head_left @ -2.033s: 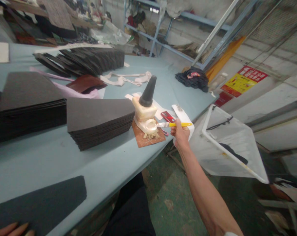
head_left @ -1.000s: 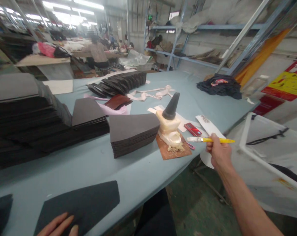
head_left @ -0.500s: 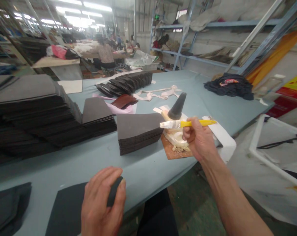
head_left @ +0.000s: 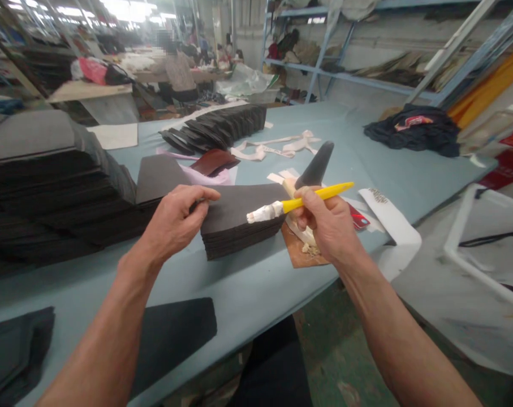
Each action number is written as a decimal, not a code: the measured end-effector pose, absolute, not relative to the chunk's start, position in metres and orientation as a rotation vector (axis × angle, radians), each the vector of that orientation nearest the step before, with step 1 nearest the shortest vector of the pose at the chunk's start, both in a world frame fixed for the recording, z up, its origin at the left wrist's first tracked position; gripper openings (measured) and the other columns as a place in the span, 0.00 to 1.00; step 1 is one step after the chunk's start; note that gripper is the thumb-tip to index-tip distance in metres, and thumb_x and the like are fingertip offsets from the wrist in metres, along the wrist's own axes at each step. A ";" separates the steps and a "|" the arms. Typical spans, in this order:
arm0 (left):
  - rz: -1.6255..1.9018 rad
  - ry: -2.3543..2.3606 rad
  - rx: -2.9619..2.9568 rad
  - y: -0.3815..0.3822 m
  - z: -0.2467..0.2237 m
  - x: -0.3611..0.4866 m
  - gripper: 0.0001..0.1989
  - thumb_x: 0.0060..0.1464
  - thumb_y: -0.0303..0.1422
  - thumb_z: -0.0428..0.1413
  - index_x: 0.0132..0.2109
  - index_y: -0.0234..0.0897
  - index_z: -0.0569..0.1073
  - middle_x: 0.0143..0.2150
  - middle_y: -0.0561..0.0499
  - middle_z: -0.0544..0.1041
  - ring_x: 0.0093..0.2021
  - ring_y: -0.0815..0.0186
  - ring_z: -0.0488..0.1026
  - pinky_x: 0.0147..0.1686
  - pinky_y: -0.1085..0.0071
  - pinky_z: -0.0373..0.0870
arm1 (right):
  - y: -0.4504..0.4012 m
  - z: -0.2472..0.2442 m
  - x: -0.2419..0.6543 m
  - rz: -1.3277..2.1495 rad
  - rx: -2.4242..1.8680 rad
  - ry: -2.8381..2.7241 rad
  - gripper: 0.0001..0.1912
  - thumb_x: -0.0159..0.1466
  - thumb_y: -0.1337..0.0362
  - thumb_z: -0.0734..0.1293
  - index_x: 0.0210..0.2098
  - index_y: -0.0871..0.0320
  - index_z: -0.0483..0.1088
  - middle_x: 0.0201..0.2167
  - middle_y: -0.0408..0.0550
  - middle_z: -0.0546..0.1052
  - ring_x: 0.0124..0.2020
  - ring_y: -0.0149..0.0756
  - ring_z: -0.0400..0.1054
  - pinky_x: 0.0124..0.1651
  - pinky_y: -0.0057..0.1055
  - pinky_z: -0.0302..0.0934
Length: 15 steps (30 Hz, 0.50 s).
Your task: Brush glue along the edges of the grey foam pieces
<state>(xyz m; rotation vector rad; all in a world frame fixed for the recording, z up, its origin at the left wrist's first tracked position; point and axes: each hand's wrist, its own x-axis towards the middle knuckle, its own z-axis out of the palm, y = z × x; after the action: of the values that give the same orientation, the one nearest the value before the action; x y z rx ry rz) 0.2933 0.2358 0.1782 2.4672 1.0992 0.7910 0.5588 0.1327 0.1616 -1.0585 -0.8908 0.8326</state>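
Observation:
In my right hand [head_left: 328, 223] is a paintbrush [head_left: 319, 195] with a yellow handle. Its bristle end is coated in white and points left, over the right part of a neat stack of dark grey panels [head_left: 243, 206]. My left hand [head_left: 180, 217] is at the left edge of that stack, thumb and forefinger a little apart; whether the fingertips touch the top panel, I cannot tell. One dark panel [head_left: 177, 333] lies flat near the table's front edge, partly behind my left forearm. Beyond my right hand stands a dark cone-shaped object [head_left: 315, 167], beside a brown board [head_left: 301, 254] with pale, crusted material.
Tall stacks of dark panels [head_left: 48, 186] fill the left of the blue-grey table [head_left: 239, 282]. Behind are a row of black pieces [head_left: 218, 127], white strips [head_left: 277, 148] and a dark cloth bundle [head_left: 413, 130]. A white-framed bin [head_left: 485, 271] stands at right.
My left hand has moved from the flat panel near the front up to the stack's left edge. The brush has shifted left over the stack, its bristle end tilting lower.

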 end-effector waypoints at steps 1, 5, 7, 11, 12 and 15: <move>0.759 1.077 2.506 0.240 0.177 0.296 0.19 0.65 0.37 0.48 0.51 0.39 0.81 0.49 0.46 0.83 0.52 0.54 0.77 0.59 0.54 0.73 | 0.134 0.162 0.559 0.853 -1.055 -0.891 0.26 0.55 0.41 0.81 0.33 0.57 0.79 0.20 0.37 0.74 0.18 0.22 0.63 0.21 0.19 0.58; 0.668 0.963 2.623 0.250 0.172 0.299 0.19 0.64 0.35 0.45 0.48 0.40 0.81 0.49 0.47 0.84 0.53 0.52 0.78 0.62 0.50 0.71 | 0.139 0.162 0.559 0.934 -1.035 -0.844 0.23 0.54 0.46 0.82 0.31 0.57 0.77 0.18 0.35 0.71 0.17 0.21 0.61 0.19 0.18 0.54; 0.643 0.908 2.680 0.254 0.169 0.298 0.20 0.63 0.33 0.45 0.48 0.40 0.81 0.51 0.47 0.84 0.53 0.52 0.78 0.62 0.50 0.71 | 0.141 0.163 0.558 0.997 -1.019 -0.795 0.22 0.52 0.48 0.82 0.31 0.57 0.75 0.18 0.34 0.71 0.17 0.21 0.60 0.19 0.18 0.52; 0.626 0.844 2.722 0.259 0.164 0.294 0.20 0.60 0.29 0.44 0.47 0.41 0.81 0.52 0.48 0.84 0.55 0.53 0.78 0.64 0.51 0.70 | 0.142 0.163 0.557 1.166 -0.997 -0.700 0.22 0.51 0.51 0.82 0.32 0.56 0.71 0.19 0.31 0.69 0.17 0.21 0.57 0.18 0.19 0.49; 0.629 0.841 2.725 0.260 0.163 0.294 0.20 0.60 0.29 0.44 0.47 0.42 0.81 0.53 0.48 0.83 0.55 0.54 0.78 0.65 0.51 0.70 | 0.142 0.163 0.557 1.195 -1.002 -0.679 0.22 0.51 0.51 0.82 0.32 0.55 0.70 0.19 0.31 0.68 0.17 0.21 0.56 0.18 0.19 0.49; 0.627 0.837 2.732 0.261 0.162 0.294 0.20 0.59 0.28 0.45 0.48 0.42 0.81 0.54 0.48 0.83 0.55 0.54 0.78 0.65 0.51 0.70 | 0.141 0.161 0.556 1.249 -1.031 -0.647 0.21 0.53 0.51 0.80 0.33 0.55 0.69 0.20 0.31 0.68 0.17 0.22 0.55 0.18 0.20 0.48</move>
<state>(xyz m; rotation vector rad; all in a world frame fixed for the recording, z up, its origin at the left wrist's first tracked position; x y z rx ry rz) 0.2936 0.2613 0.1623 2.7317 0.8373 0.6270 0.5562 0.1407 0.1613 -1.0312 -0.6475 1.2492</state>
